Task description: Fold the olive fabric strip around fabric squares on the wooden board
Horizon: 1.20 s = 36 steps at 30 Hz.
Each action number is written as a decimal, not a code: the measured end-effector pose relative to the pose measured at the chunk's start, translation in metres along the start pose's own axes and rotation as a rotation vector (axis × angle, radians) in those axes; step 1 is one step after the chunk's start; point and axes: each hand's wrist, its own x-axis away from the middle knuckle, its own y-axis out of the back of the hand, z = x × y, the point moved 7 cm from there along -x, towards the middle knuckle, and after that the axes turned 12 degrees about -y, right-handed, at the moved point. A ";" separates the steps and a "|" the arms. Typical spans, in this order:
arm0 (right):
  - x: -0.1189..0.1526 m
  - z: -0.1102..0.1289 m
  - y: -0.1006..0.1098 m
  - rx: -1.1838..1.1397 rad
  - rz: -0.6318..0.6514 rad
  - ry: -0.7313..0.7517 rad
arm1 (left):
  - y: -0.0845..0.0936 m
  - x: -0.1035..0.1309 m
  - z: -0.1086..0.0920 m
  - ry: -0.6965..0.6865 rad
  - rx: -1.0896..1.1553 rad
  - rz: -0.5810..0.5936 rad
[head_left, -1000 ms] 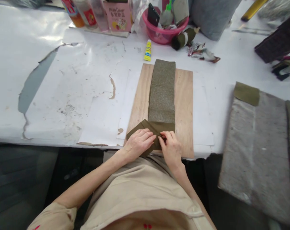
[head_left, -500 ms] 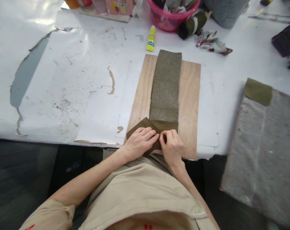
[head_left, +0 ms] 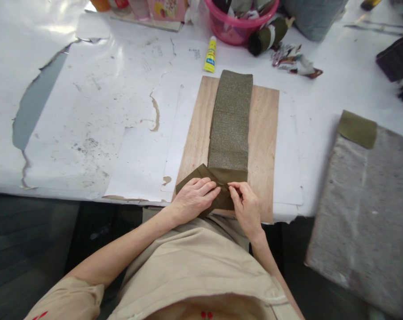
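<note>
A long strip of olive-green fabric [head_left: 230, 120] lies lengthwise on a wooden board [head_left: 264, 133] at the table's front edge. Over its near end is a darker olive piece of cloth [head_left: 196, 174], folded at an angle. My left hand [head_left: 195, 198] rests flat on that cloth, fingers stretched toward the right. Just right of it, my right hand [head_left: 246, 206] has thumb and forefinger pinched together at the cloth's edge; what sits between the fingertips is too small to make out.
A yellow tube [head_left: 210, 55] lies beyond the board. Farther back are a pink basket [head_left: 236, 29], a dark green roll [head_left: 268, 36] and crumpled wrappers [head_left: 296, 62]. At right, a grey slab [head_left: 361, 200] carries a green patch [head_left: 357, 129].
My right hand has moved slightly to the right, away from my left fingertips, with its pinch now farther along the cloth. My left hand has stayed in place.
</note>
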 end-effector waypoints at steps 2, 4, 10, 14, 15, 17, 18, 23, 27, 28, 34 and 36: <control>-0.001 0.002 -0.001 0.063 -0.032 0.020 | 0.001 0.000 0.000 -0.001 0.000 -0.004; -0.001 0.008 -0.005 0.167 -0.062 0.075 | 0.002 -0.001 0.000 -0.002 -0.001 -0.009; -0.005 0.021 -0.016 0.338 -0.127 0.183 | 0.002 -0.002 -0.001 -0.002 0.008 -0.018; -0.009 0.021 -0.016 0.306 -0.191 0.120 | 0.001 -0.002 0.000 0.005 -0.015 -0.025; -0.010 0.020 -0.015 0.294 -0.205 0.102 | 0.002 -0.002 0.000 0.006 -0.022 -0.030; -0.010 0.019 -0.015 0.276 -0.202 0.091 | 0.002 -0.001 0.000 0.006 -0.028 -0.039; -0.009 0.018 -0.015 0.259 -0.180 0.093 | 0.003 -0.001 0.000 0.006 -0.026 -0.043; -0.006 0.009 -0.009 0.057 -0.001 0.113 | 0.005 -0.001 0.001 0.020 -0.002 -0.060; -0.006 0.005 -0.005 0.008 0.010 0.113 | 0.007 -0.002 0.001 0.021 0.020 -0.053; -0.005 0.005 -0.005 0.026 -0.006 0.120 | 0.008 -0.002 0.001 0.012 0.027 -0.052; -0.006 0.012 -0.009 0.162 -0.073 0.186 | 0.017 -0.005 0.010 -0.066 -0.016 -0.088; -0.006 0.013 -0.009 0.161 -0.070 0.205 | 0.016 -0.007 0.014 -0.103 -0.071 -0.072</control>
